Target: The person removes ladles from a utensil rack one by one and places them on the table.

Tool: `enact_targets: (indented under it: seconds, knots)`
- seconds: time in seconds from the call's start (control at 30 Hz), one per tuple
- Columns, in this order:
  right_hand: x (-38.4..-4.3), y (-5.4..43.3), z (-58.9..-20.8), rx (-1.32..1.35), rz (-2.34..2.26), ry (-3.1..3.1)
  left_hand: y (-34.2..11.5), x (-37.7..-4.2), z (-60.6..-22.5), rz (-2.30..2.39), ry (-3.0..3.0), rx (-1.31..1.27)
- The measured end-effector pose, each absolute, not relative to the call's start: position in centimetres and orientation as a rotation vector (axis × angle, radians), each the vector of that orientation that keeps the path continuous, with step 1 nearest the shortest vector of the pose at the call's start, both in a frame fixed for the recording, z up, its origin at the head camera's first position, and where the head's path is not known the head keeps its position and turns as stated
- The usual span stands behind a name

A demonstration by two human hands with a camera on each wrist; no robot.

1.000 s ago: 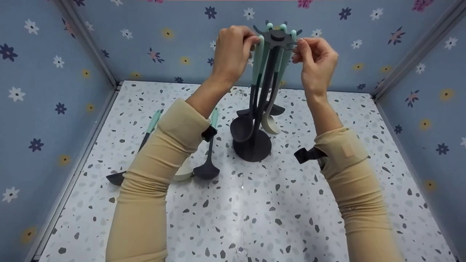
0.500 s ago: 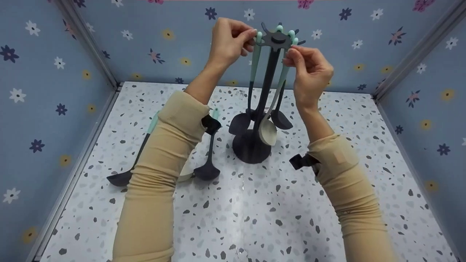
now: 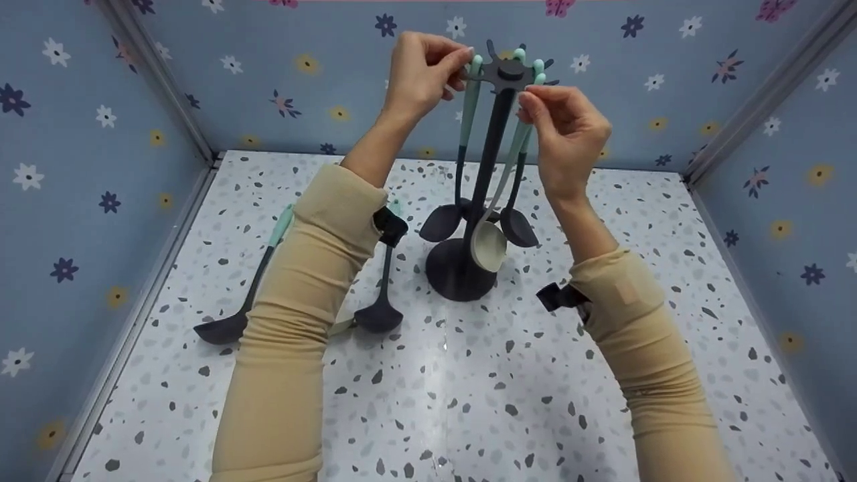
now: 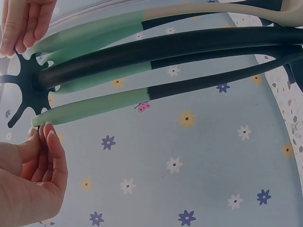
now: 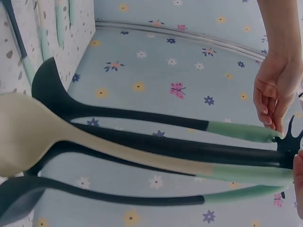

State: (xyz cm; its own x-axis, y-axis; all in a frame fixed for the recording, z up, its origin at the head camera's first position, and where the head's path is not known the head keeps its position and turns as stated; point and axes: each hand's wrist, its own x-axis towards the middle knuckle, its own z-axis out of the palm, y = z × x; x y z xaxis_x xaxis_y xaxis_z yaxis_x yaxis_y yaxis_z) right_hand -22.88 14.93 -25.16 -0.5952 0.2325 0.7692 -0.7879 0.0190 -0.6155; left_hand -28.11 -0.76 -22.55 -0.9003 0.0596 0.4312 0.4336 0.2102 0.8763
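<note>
A black utensil stand (image 3: 495, 137) rises from a round base, with a hooked ring at its top. Mint-handled utensils hang from it: a dark ladle-like one (image 3: 440, 222) at left, a cream ladle (image 3: 489, 246) in front, and a dark one (image 3: 519, 227) at right. My left hand (image 3: 422, 77) pinches a hook tip of the ring beside the left handle (image 4: 94, 105). With thumb and fingers, my right hand (image 3: 569, 137) pinches another hook by the cream ladle's handle. In the right wrist view only part of the right hand (image 5: 298, 182) shows at the edge.
Left of the stand, a dark ladle (image 3: 224, 328) and another dark ladle (image 3: 379, 316) lie on the speckled table (image 3: 509, 402). A cream utensil (image 3: 343, 327) is mostly hidden under the left sleeve. Blue flowered panels (image 3: 268, 80) enclose the back and sides.
The stand's hooked ring has turned with its utensils; the cream ladle has swung to the front and a dark one to the right. My right hand has shifted slightly left and down.
</note>
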Motion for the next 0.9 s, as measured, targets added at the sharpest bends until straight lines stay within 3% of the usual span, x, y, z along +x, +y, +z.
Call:
enact_targets:
  seconds: [0.33,0.53,0.9]
  knots:
    - [-23.4,16.8,-23.9,0.452,1.702,-1.575,-0.8,-26.0,-23.1,-1.468,-2.159,-0.493]
    - [-25.7,18.3,-23.9,0.364,1.649,-1.738,-0.1,-24.7,-23.0,-1.321,-2.249,-0.439]
    - [-26.6,18.9,-22.8,0.233,1.66,-2.021,0.9,-24.6,-22.8,-1.266,-2.396,-0.388]
